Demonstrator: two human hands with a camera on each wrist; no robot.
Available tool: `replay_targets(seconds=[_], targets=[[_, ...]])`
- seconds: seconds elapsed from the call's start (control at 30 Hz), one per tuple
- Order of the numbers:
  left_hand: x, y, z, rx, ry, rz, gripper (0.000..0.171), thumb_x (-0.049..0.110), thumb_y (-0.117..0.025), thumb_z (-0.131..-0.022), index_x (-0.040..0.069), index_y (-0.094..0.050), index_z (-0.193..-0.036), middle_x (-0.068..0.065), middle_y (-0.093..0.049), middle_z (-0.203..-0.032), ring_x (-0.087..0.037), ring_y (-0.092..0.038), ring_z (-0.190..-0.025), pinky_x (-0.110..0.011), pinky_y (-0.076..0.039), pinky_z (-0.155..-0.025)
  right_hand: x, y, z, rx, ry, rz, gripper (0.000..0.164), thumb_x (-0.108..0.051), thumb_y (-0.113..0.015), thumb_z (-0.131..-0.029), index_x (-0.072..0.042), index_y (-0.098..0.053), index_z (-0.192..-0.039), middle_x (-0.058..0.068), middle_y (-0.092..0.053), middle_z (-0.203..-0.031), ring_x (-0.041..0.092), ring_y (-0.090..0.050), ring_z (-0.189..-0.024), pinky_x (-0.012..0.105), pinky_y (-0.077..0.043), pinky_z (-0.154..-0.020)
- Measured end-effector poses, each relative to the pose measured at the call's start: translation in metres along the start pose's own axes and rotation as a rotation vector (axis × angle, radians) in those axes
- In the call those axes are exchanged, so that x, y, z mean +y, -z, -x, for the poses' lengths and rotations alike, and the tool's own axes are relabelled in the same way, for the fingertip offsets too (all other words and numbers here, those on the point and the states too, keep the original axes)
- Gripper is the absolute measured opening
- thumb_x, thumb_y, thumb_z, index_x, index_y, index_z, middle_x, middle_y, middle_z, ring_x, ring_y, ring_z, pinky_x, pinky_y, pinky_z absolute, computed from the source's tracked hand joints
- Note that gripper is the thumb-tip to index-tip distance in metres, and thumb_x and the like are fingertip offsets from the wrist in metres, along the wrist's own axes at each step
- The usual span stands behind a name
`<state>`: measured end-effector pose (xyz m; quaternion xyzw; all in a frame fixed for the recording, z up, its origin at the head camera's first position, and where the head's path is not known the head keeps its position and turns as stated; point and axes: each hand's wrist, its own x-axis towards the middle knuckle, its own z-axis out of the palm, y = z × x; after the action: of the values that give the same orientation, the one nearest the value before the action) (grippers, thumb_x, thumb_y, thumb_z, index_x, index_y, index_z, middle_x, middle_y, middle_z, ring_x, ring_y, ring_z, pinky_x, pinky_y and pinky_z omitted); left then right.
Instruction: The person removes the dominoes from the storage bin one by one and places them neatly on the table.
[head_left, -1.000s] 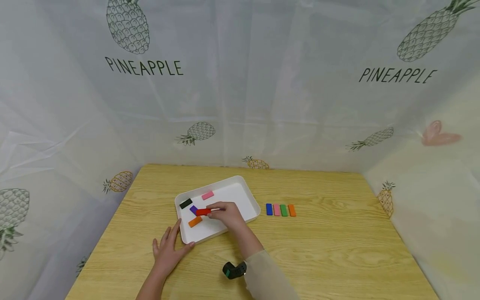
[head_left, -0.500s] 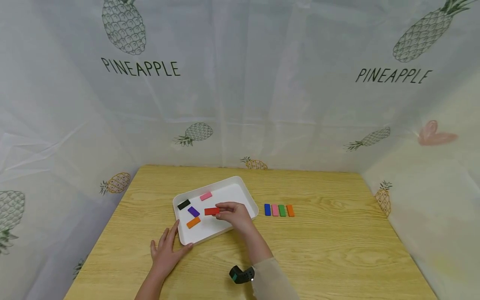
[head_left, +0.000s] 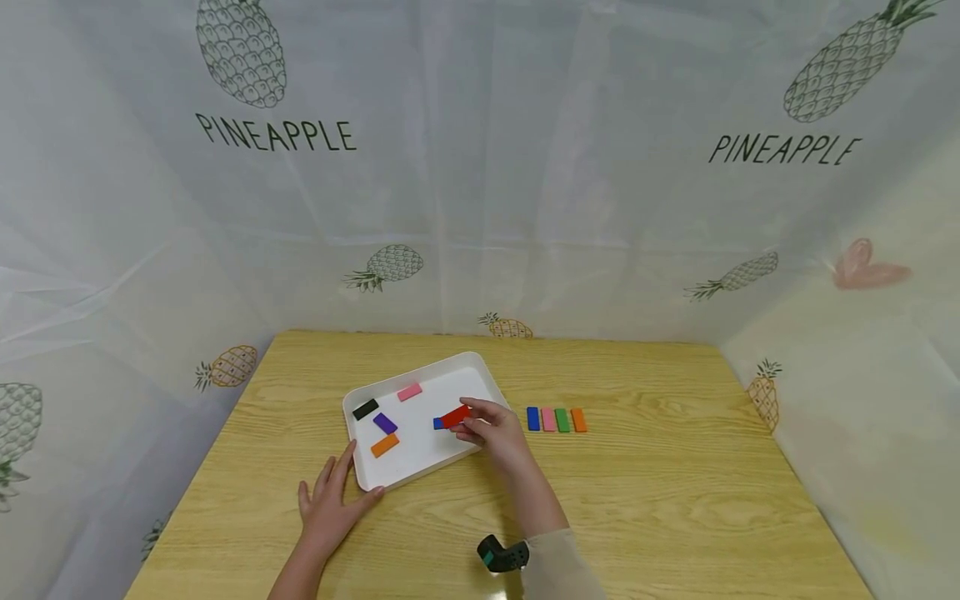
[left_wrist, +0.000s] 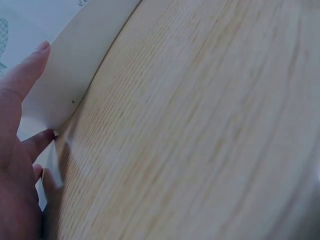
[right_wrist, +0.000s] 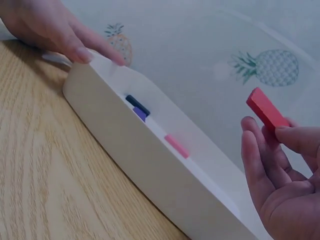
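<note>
My right hand pinches a red block between thumb and fingers, above the white tray. In the right wrist view the red block stands tilted, clear of the tray's rim. Partly covered by it in the head view, a blue block shows inside the tray. Also in the tray lie a black block, a purple block, an orange block and a pink block. With spread, straight fingers, my left hand touches the tray's near left corner.
Right of the tray, a row of blocks stands on the wooden table: blue, pink, green and orange. A pineapple-printed curtain encloses the back and sides.
My right hand has lifted the red block from beside the purple one and carried it right, turning it. A blue block now shows beneath it. The left hand stays at the tray.
</note>
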<state>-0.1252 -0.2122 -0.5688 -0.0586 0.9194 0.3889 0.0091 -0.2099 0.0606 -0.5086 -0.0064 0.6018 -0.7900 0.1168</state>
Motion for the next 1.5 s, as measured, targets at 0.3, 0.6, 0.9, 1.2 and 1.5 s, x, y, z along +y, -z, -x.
replay_targets(seconds=[0.3, 0.6, 0.9, 1.2, 1.5], targets=[[0.001, 0.002, 0.001, -0.008, 0.004, -0.008, 0.095, 0.052, -0.071, -0.083, 0.017, -0.021, -0.156, -0.023, -0.030, -0.154, -0.047, -0.012, -0.142, -0.067, 0.013, -0.105, -0.002, 0.017, 0.006, 0.028, -0.008, -0.094, 0.036, 0.008, -0.043, -0.100, -0.002, -0.062, -0.129, 0.020, -0.048, -0.123, 0.034, -0.064, -0.101, 0.040, -0.056, -0.081], [0.004, 0.003, 0.002, -0.004, 0.000, -0.004, 0.094, 0.051, -0.071, -0.083, 0.017, -0.021, -0.156, -0.022, -0.032, -0.153, -0.047, -0.012, -0.142, -0.067, 0.013, -0.105, -0.002, 0.038, 0.008, 0.089, 0.029, -0.039, 0.037, 0.008, -0.048, -0.098, 0.005, -0.055, -0.134, 0.021, -0.048, -0.125, 0.040, -0.061, -0.107, 0.035, -0.056, -0.083], [0.004, 0.003, 0.002, -0.005, 0.002, -0.007, 0.094, 0.051, -0.071, -0.083, 0.017, -0.021, -0.156, -0.022, -0.033, -0.153, -0.047, -0.012, -0.142, -0.067, 0.013, -0.105, -0.004, 0.063, 0.013, 0.127, 0.071, -0.026, 0.042, 0.010, -0.055, -0.093, 0.009, -0.050, -0.135, 0.014, -0.055, -0.108, 0.025, -0.065, -0.093, 0.044, -0.053, -0.089], [0.003, 0.002, 0.001, -0.004, -0.002, -0.005, 0.094, 0.052, -0.071, -0.083, 0.017, -0.022, -0.156, -0.021, -0.033, -0.153, -0.047, -0.012, -0.142, -0.067, 0.013, -0.105, -0.008, 0.091, 0.020, 0.223, 0.109, -0.022, 0.046, 0.014, -0.055, -0.092, 0.007, -0.050, -0.137, 0.012, -0.053, -0.103, 0.021, -0.058, -0.092, 0.039, -0.053, -0.089], [0.003, 0.003, 0.001, -0.015, 0.006, -0.008, 0.095, 0.053, -0.070, -0.083, 0.018, -0.021, -0.156, -0.022, -0.031, -0.154, -0.046, -0.011, -0.142, -0.067, 0.013, -0.105, -0.018, 0.128, 0.025, 0.291, 0.101, 0.046, 0.046, 0.011, -0.056, -0.093, 0.007, -0.049, -0.138, 0.009, -0.055, -0.104, 0.016, -0.058, -0.095, 0.032, -0.052, -0.090]])
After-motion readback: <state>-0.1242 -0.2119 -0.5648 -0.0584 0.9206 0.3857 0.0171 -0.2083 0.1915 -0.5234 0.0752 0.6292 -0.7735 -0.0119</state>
